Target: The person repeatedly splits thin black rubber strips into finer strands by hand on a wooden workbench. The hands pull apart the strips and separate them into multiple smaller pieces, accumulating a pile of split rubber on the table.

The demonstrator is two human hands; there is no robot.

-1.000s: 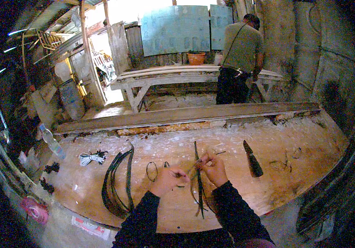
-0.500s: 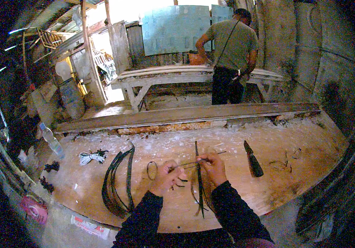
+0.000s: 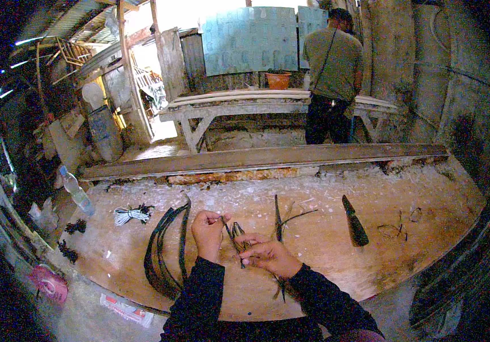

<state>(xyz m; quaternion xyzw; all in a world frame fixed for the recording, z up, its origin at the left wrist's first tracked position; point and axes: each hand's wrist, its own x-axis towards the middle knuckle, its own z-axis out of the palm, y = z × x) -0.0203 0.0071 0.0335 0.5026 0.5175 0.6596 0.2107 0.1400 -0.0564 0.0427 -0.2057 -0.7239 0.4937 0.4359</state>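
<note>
My left hand [image 3: 206, 232] pinches the upper end of a thin dark strip [image 3: 227, 227] between thumb and fingertips, just above the table. Lower and to the right, my right hand [image 3: 270, 255] has its fingers closed on the strip's lower part, where more dark loops show; the fingers partly hide them. Beyond my right hand lie longer dark strips [image 3: 279, 219], one branching right, their near ends passing under my right wrist. Left of my left hand rests a curved bundle of wider black strips [image 3: 157, 251].
Right of my hands lie a dark tapered object [image 3: 354, 222] and thin scraps [image 3: 392, 231]. On the left are a tied white-and-black cord bundle [image 3: 131, 215], small dark clumps [image 3: 75, 226] and a plastic bottle [image 3: 77, 191]. A person [image 3: 334, 74] stands at the far bench [image 3: 239, 101].
My right hand has moved left and nearer me, my left hand left and farther away. The strip, stretched sideways before, now slants down between them. The person behind has shifted right.
</note>
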